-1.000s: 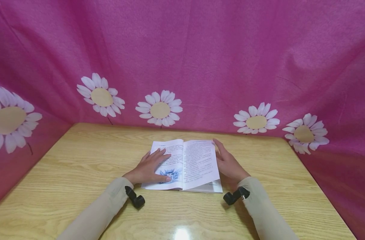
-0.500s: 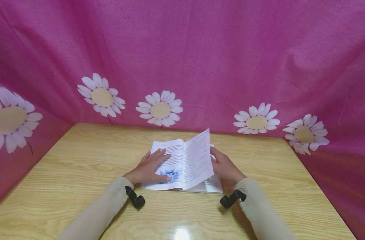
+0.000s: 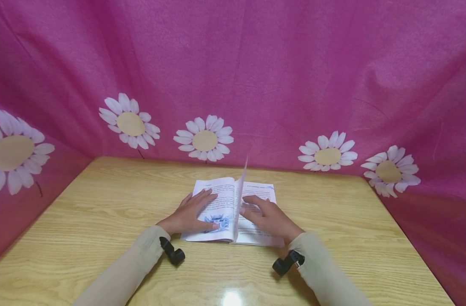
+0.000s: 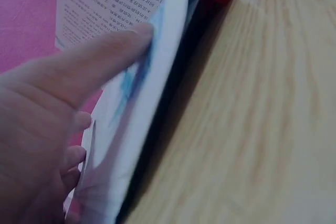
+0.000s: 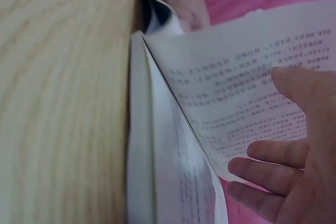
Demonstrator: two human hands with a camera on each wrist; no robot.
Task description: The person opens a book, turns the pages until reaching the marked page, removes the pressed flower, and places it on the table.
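An open book with printed text lies on the wooden table, a blue picture low on its left page. My left hand rests spread on that page, fingers extended; its thumb lies across the picture in the left wrist view. One leaf stands nearly upright at the spine. Just right of it is my right hand, fingertips at the leaf, palm over the right page. The right wrist view has the extended thumb and fingers of this hand against the printed side of the leaf.
A light wooden table reaches back to a magenta curtain printed with white daisies, which hangs around its far and side edges. Small black devices are strapped to both sleeve cuffs.
The right hand has moved left from the book's right edge, and the leaf has swung up from the right page to stand nearly upright. The left hand has stayed in place.
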